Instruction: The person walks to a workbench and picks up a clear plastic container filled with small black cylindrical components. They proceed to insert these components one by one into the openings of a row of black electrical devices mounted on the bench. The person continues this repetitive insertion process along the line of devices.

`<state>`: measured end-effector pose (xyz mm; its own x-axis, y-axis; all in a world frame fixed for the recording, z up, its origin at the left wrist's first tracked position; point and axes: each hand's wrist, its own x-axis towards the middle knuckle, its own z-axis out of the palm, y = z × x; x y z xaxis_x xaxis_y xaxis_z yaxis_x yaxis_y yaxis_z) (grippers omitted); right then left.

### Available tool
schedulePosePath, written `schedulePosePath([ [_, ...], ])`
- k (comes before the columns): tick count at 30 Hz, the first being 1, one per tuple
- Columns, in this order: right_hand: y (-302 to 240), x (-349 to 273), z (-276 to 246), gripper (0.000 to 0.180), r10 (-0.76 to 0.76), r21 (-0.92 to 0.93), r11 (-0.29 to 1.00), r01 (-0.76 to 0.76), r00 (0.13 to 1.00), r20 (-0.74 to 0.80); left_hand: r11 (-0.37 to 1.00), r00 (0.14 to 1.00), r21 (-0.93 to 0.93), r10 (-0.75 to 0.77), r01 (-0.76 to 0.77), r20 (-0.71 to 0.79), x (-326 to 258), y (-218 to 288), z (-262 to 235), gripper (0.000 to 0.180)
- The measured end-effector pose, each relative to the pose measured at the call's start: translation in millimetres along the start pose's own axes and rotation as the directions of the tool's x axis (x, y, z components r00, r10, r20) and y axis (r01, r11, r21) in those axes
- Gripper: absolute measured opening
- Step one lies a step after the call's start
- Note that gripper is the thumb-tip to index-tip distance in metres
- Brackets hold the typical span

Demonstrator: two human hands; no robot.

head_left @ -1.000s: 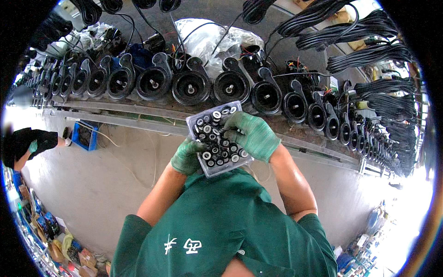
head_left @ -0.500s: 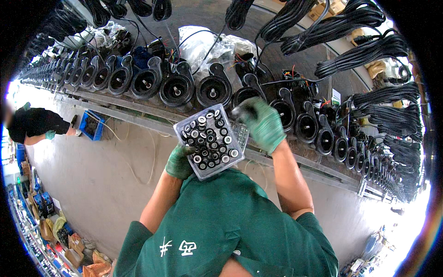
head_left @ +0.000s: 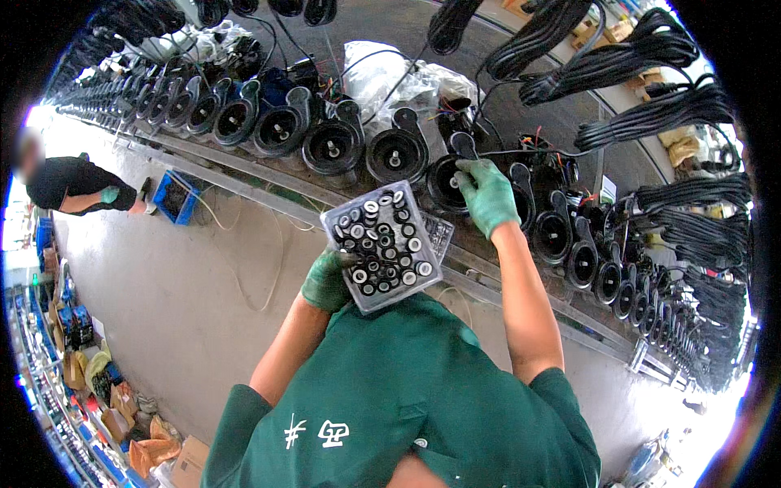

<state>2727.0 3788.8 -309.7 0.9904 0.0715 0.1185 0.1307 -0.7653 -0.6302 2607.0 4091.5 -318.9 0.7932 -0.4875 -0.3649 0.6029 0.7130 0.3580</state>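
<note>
My left hand [head_left: 327, 281], in a green glove, grips the lower left side of a clear plastic box [head_left: 376, 307]. Loose in that box lie many small black rings [head_left: 384, 242], some with white or silvery faces. Over a round black motor housing [head_left: 440, 193] in the bench row, my green-gloved right hand [head_left: 490, 195] has its fingers curled together near the central shaft. Whatever sits between those fingertips is too small to make out. Left of it stands another black housing [head_left: 396, 157] with a metal shaft showing in its middle.
A long row of similar housings runs along the bench edge [head_left: 285, 189]. Coiled black cables [head_left: 618, 65] hang above and to the right. Clear plastic bags [head_left: 370, 77] lie behind the row. A blue crate [head_left: 176, 198] and a person [head_left: 85, 185] are at the left.
My right hand has gone from a blurred movement beside the box to a steadier place over the housing. The left hand still holds the box; the whole view has shifted slightly.
</note>
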Motion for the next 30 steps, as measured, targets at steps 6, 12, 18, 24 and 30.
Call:
schedulePosePath([
  [6,-98.8,-52.7,-21.3,0.035,-0.456,-0.025,0.873,0.488,0.832,0.317,0.997,0.991,-0.070,-0.026,0.035,0.128,9.0,-3.6,20.4,0.077],
  [12,-83.8,-73.9,-10.0,0.034,-0.409,-0.109,0.883,0.456,0.863,0.296,0.998,0.998,0.009,-0.059,0.059,0.037,20.1,-20.7,10.6,0.073],
  [18,-42.0,-84.7,-38.2,0.023,-0.246,0.034,0.969,0.243,0.964,0.104,0.995,0.991,0.019,-0.103,0.102,0.082,24.9,-31.3,29.0,0.078],
  [24,56.0,-55.4,-86.9,0.021,0.407,0.245,0.881,-0.405,0.913,0.045,0.991,0.991,0.071,-0.119,0.114,0.058,28.8,-43.6,4.5,0.079],
  [30,90.6,-47.0,-55.2,0.020,0.166,-0.098,0.981,-0.168,0.986,-0.025,0.989,0.996,0.131,-0.078,0.072,0.038,20.4,-48.8,24.9,0.081],
])
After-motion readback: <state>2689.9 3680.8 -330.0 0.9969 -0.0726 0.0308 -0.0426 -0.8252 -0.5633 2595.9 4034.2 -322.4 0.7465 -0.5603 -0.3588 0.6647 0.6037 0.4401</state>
